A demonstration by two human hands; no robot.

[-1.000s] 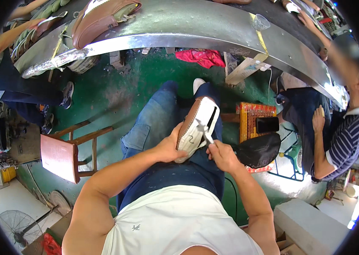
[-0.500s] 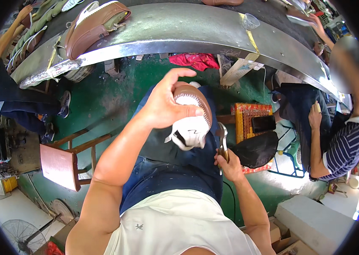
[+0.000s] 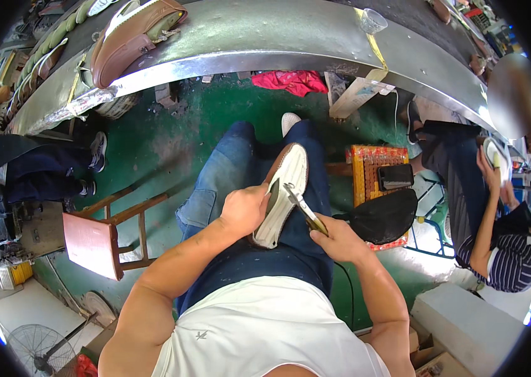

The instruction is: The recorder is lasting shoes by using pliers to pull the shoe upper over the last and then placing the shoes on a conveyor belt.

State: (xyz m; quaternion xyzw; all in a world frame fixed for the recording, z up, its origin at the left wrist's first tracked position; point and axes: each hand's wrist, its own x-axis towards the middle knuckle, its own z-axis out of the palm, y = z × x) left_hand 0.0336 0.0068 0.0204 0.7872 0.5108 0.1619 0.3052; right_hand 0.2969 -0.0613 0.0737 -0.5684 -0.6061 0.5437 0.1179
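A shoe [image 3: 293,168] with a brown edge lies bottom up across my thighs, its pale underside showing and its toe pointing away from me. My left hand [image 3: 244,211] is closed on its left side, near a dark opening between the edge and the bottom. In my right hand [image 3: 339,239] are metal pliers [image 3: 304,210] with a brass-coloured handle. Their jaws reach over the right part of the underside; whether they bite on the material I cannot tell.
A metal-edged bench [image 3: 265,39] curves across the far side, carrying a brown shoe [image 3: 128,47] and a clear cup [image 3: 373,22]. A wooden stool [image 3: 91,245] stands left. A beaded seat [image 3: 369,193] with a phone [image 3: 396,177] and black pad [image 3: 383,217] is right, before a co-worker [image 3: 509,261].
The shoe has turned from toe-near-my-hand to bottom up and come down onto my lap. My left hand shifted to its side; the pliers moved left over it.
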